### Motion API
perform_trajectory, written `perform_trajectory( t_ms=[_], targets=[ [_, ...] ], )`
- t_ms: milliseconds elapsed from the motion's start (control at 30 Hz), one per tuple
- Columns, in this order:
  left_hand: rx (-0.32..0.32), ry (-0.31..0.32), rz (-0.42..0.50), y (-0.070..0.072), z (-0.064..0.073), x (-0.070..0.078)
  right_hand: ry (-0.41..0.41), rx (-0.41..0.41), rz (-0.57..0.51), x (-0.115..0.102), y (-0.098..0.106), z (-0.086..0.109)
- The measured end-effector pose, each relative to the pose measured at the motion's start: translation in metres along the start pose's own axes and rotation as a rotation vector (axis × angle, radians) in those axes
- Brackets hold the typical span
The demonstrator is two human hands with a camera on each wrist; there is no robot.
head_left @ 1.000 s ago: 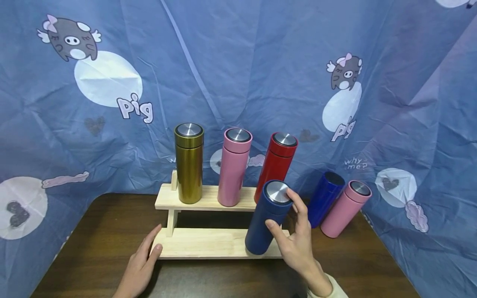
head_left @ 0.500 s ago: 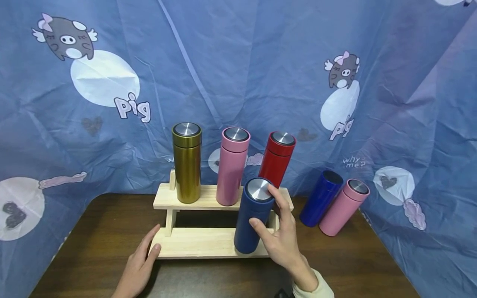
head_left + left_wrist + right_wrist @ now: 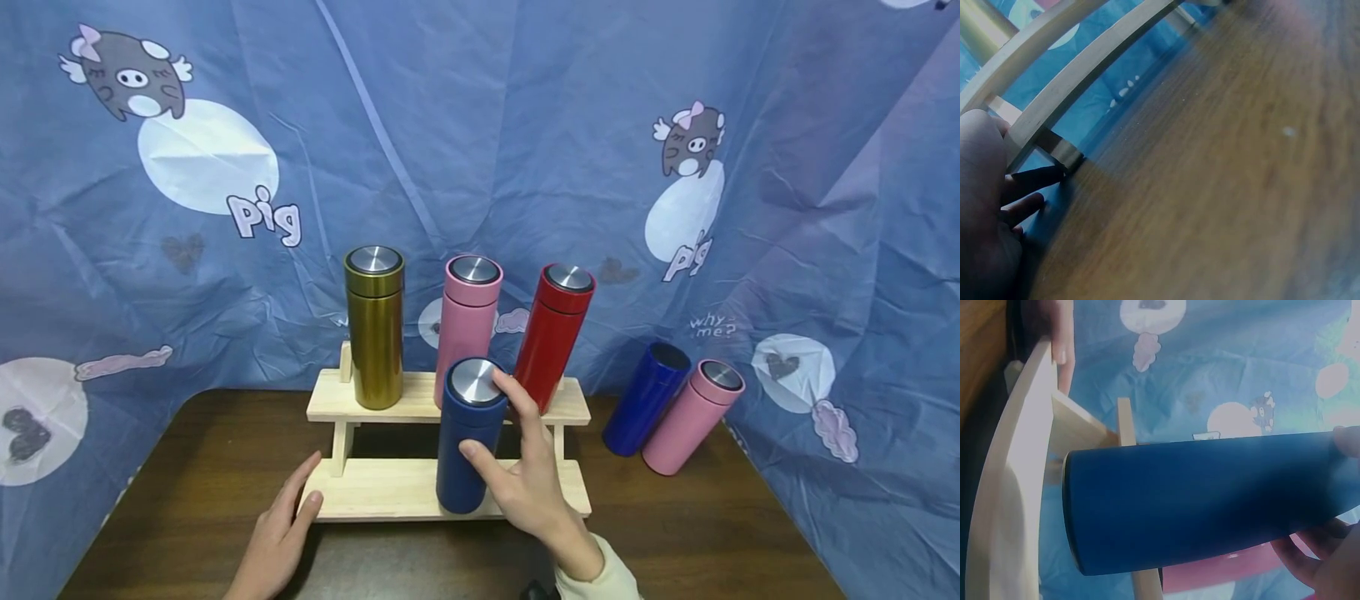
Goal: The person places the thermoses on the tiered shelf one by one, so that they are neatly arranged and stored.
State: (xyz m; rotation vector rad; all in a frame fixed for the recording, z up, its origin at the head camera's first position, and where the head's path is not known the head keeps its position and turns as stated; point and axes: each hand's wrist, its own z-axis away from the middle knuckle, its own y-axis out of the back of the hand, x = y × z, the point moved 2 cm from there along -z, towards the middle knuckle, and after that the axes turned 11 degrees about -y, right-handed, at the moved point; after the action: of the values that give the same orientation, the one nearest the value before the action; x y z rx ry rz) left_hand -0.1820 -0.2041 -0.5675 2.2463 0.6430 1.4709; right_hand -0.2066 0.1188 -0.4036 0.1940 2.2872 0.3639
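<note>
Head view, left to right: your left hand (image 3: 273, 542), fingers fairly straight and thumb apart, touches the left end of one pale, smooth wooden stand (image 3: 375, 492) with two flat shelves. Six slim cylindrical bottles show. First, upright on the upper shelf, is a glossy gold bottle (image 3: 375, 333), then a pink bottle (image 3: 467, 329). In front of that is a matte navy bottle (image 3: 463, 450), over the lower shelf; your right hand (image 3: 528, 487) grips it near the top, partly closed round its width. Right wrist view shows a gap beneath its base. Next, up top, comes a shiny red bottle (image 3: 551, 342). Farther right, on the dark wood-grained table (image 3: 420, 567), stand a glossy blue bottle (image 3: 645, 408) and a second pink bottle (image 3: 688, 429). Five lids carry round brushed-metal discs.
</note>
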Motion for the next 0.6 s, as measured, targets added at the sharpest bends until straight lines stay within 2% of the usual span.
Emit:
perform_trajectory(
  t_ms=[167,433,600],
  targets=[
    [-0.01,0.009,0.005,0.0,-0.001,-0.001,0.006,-0.021,-0.032,-0.003,-0.014,-0.003],
    [0.015,-0.008,0.011,0.001,0.0,0.002,0.024,-0.026,-0.052,-0.001,-0.036,-0.008],
    [-0.02,0.025,0.011,0.001,-0.001,0.002,0.009,-0.022,-0.05,0.001,-0.046,-0.012]
  ],
)
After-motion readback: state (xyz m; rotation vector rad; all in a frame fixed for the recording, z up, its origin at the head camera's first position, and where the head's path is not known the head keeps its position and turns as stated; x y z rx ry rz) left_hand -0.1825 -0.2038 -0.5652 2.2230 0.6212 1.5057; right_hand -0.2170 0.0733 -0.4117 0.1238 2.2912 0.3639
